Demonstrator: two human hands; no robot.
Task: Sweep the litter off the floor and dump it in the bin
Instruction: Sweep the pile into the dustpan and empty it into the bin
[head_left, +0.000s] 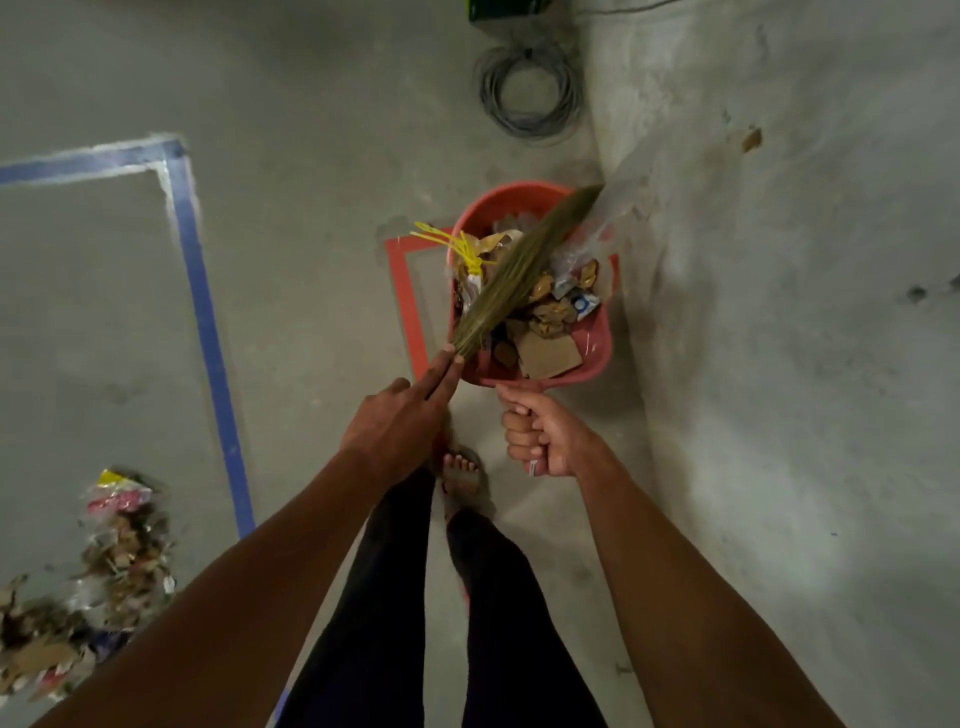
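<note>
Right hand fisted around the handle of the red dustpan. Left hand, fingers extended, holds the broom across the dustpan's litter.

Concrete floor — litter pile, cable coil

red dustpan: heaped with litter | grass broom: lying across it

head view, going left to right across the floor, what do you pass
litter pile → blue tape line → left hand gripping the grass broom → red dustpan full of litter, its handle gripped by the right hand → bare concrete
</note>
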